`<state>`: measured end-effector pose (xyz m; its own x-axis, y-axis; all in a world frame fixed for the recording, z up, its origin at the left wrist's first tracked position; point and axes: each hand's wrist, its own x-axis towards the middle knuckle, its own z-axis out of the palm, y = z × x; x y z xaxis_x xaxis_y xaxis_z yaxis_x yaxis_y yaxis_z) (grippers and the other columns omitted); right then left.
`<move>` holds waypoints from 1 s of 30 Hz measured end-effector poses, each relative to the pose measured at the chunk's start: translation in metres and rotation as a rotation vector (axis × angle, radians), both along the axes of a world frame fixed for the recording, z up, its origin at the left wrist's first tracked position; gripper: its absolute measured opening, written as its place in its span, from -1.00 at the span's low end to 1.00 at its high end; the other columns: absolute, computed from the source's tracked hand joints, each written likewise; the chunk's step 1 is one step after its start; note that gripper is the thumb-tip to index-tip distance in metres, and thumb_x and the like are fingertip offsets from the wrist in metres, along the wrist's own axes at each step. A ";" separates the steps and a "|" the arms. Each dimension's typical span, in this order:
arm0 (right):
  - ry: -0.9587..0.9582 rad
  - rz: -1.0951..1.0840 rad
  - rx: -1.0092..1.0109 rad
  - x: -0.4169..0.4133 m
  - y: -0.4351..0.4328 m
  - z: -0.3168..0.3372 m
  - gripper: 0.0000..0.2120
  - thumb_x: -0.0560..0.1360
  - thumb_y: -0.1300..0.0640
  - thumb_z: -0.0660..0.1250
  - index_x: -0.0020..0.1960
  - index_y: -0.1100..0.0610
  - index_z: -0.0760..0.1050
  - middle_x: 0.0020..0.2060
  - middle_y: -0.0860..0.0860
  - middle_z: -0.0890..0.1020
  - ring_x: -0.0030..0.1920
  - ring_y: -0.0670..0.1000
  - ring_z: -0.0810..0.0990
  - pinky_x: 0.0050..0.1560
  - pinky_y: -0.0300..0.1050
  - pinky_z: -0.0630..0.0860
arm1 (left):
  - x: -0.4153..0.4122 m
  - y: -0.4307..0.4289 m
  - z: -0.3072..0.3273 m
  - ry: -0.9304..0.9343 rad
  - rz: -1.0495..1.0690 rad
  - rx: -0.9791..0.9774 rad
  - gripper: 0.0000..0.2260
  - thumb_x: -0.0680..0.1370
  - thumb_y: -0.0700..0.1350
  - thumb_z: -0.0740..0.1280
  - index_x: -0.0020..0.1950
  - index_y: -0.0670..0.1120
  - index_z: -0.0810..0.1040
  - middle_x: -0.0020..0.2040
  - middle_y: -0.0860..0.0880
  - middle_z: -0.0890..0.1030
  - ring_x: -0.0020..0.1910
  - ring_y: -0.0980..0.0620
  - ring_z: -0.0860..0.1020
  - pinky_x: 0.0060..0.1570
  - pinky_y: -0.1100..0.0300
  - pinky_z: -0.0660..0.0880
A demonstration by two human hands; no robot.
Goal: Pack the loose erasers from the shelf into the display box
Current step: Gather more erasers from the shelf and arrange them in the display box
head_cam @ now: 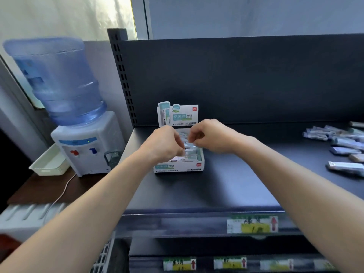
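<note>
**Both hands work over the display box on the dark shelf**

A dark shelf (pixel 226 184) fills the middle and right of the view, backed by a dark upright panel (pixel 236 79). To its left, on a lower brown tabletop (pixel 35 190), stands a white water dispenser (pixel 84 146) with a large blue bottle (pixel 59 79) upside down on top. A shallow white tray (pixel 49 164) sits just beside the dispenser on its left.

The loose erasers (pixel 338 142) lie scattered on the far right of the shelf, well apart from the box and running out of view at the edge.

The display box (pixel 178 168) sits toward the left part of the shelf. Its printed header card (pixel 181 115) stands upright at the far side. Rows of wrapped erasers show inside it, partly hidden by the hands.

Both bare arms reach in from the near side. The left hand (pixel 163 143) hovers over the left half of the box with its fingers curled down, the tips pinching the left end of an eraser (pixel 190 148) in a white and teal wrapper. This eraser lies across the top of the box contents. The right hand (pixel 211 134) is above the box's far right, its fingers curled with thumb and forefinger drawn together just over the eraser's right end. Blur keeps me from telling whether it actually grips anything.

Yellow and green price labels (pixel 252 224) run along the shelf's near edge.
</note>
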<state>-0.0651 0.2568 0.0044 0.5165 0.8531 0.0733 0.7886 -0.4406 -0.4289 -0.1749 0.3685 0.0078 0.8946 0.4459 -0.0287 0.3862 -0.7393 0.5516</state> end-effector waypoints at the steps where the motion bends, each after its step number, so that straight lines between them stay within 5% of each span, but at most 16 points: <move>1: -0.011 0.000 0.024 0.003 -0.010 0.004 -0.83 0.48 0.27 0.28 -0.04 0.08 0.60 -0.13 -0.06 0.57 -0.06 -0.02 0.56 -0.08 -0.21 0.47 | 0.004 -0.009 0.003 -0.027 0.006 0.001 -0.92 0.42 -0.19 0.45 -0.24 -0.04 0.61 -0.30 0.07 0.59 -0.27 0.11 0.54 -0.20 0.24 0.45; 8: -0.080 -0.118 0.033 0.053 -0.123 0.021 -0.85 0.50 0.19 0.30 0.00 0.04 0.61 -0.12 -0.04 0.60 -0.12 0.01 0.59 -0.16 -0.15 0.52 | 0.064 -0.111 0.019 -0.115 -0.125 0.001 -0.96 0.43 -0.15 0.41 -0.20 -0.02 0.62 -0.29 0.02 0.62 -0.32 0.11 0.53 -0.35 0.27 0.42; 12: -0.114 -0.291 0.015 0.088 -0.209 0.024 -0.84 0.50 0.21 0.30 0.01 0.07 0.62 -0.09 0.01 0.64 -0.23 -0.06 0.53 -0.34 -0.34 0.44 | 0.109 -0.182 0.019 -0.116 -0.243 -0.015 -0.99 0.43 -0.12 0.42 -0.18 -0.03 0.64 -0.30 0.03 0.61 -0.37 0.12 0.51 -0.43 0.29 0.36; 16: -0.106 -0.460 0.011 0.115 -0.282 0.021 -0.83 0.46 0.24 0.30 -0.03 0.11 0.65 -0.10 0.05 0.68 -0.05 0.02 0.61 -0.03 -0.18 0.52 | 0.150 -0.241 0.018 -0.117 -0.341 -0.024 -0.97 0.43 -0.15 0.42 -0.16 -0.07 0.65 -0.30 0.04 0.58 -0.39 0.16 0.47 -0.44 0.31 0.33; 30: -0.050 -0.881 -0.013 0.184 -0.395 0.006 -0.85 0.50 0.27 0.29 -0.08 0.14 0.63 -0.10 0.08 0.65 -0.11 0.09 0.59 -0.10 -0.12 0.52 | 0.260 -0.307 0.012 -0.068 -0.512 -0.005 -0.94 0.47 -0.21 0.36 -0.12 -0.12 0.63 -0.34 0.10 0.51 -0.38 0.15 0.46 -0.45 0.31 0.34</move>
